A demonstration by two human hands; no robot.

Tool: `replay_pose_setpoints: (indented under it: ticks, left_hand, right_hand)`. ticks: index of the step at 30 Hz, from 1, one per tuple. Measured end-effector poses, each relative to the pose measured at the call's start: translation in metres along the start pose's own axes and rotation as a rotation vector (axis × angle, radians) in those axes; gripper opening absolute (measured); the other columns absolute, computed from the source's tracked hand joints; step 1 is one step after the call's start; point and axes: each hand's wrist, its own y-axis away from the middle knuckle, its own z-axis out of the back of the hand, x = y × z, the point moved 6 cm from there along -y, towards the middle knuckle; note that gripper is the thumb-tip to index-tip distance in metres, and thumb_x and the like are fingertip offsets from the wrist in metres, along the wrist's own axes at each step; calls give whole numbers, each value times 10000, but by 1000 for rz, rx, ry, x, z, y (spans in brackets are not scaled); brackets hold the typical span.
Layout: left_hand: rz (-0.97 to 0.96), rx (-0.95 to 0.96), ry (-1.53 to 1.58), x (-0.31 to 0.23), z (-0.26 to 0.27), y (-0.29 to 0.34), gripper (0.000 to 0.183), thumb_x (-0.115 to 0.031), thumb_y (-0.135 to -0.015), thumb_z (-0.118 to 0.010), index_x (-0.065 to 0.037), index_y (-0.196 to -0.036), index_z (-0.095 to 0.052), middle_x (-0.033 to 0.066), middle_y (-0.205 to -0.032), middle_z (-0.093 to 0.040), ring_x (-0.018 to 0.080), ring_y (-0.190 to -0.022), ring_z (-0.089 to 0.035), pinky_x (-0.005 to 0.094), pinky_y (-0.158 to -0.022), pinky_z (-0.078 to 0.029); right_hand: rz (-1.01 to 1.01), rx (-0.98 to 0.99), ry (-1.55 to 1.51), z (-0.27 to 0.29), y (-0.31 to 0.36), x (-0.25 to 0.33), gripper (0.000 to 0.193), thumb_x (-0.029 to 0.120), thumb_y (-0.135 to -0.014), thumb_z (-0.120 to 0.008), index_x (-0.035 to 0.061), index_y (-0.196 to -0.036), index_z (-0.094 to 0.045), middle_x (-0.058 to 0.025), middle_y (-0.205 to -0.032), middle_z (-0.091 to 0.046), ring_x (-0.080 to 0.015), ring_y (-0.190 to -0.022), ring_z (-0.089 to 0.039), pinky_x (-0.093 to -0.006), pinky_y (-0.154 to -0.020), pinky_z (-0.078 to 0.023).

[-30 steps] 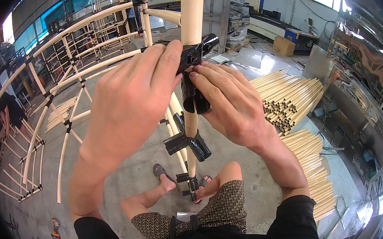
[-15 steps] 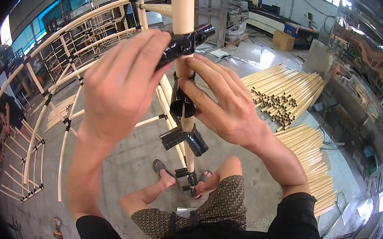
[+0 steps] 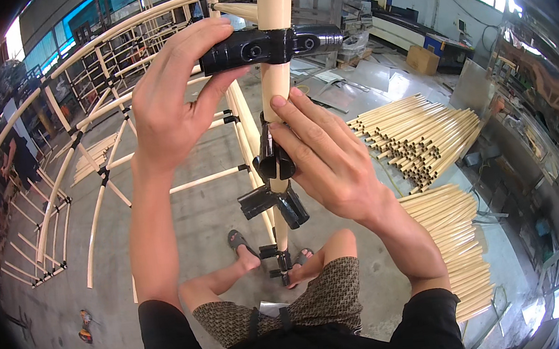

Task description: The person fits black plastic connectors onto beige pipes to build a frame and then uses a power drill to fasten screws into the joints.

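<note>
An upright cream pipe [image 3: 276, 80] stands in front of me, with black pipe joints along it. My left hand [image 3: 168, 121] pinches the left end of the upper black pipe joint [image 3: 279, 47], fingers over the top and thumb beneath. That joint lies across the pipe, its screw holes facing me. Lower down, my right hand [image 3: 333, 162] is closed about the pipe, fingertips on its face and beside a middle black joint [image 3: 273, 165]; its thumb is hidden. Beneath that, a forked black joint [image 3: 273, 203] sits on the same pipe.
Stacks of cream pipes [image 3: 424, 140] lie to the right. Curved pipe frames [image 3: 74, 137] with black joints stand at left, where a person [image 3: 18, 156] is partly visible. A power drill [image 3: 86, 328] rests on the floor at lower left. A cardboard box [image 3: 422, 60] sits farther back.
The upper joint has turned from a slant to nearly level, crosswise to the pipe. My left hand has shifted up and away from the pipe with it; my right hand stays about where it was.
</note>
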Motion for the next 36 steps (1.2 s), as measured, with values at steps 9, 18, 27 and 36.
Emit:
replay_pose_setpoints:
  ticks: [9,18,27,36]
  left_hand:
    - [-31,58,-42,-9,8,-8,430,13,-752,-820,8,-1158,-677,152,-1105,-714,286,-1012,-702,346,-876,-574]
    - [-51,-36,7,-10,2,-6,436,19,-738,-833,10,-1141,-666,161,-1119,-706,290,-1008,-698,357,-873,-573]
    - [-93,66,-113,-19,9,-18,455,-30,-737,-827,-19,-1149,-633,120,-1134,-692,308,-994,-682,380,-832,-553]
    - [-31,245,-267,-32,10,-37,421,-61,-767,-809,-14,-1150,-640,134,-1098,-701,319,-942,-679,374,-805,-540]
  right_hand:
    - [60,11,25,-4,0,3,386,60,-798,-652,-94,-1152,-630,-277,-1406,-526,-439,-1296,-542,-486,-987,-512]
    - [16,-27,29,-2,-3,9,503,15,-648,-760,-79,-1131,-659,-261,-1351,-592,-420,-1279,-571,-484,-1013,-518]
    - [63,-2,20,-7,1,5,406,44,-782,-679,-81,-1164,-616,-277,-1420,-511,-437,-1312,-528,-492,-1019,-501]
    - [63,-15,34,-4,2,5,401,50,-790,-669,-88,-1162,-617,-278,-1401,-527,-445,-1294,-540,-500,-1012,-499]
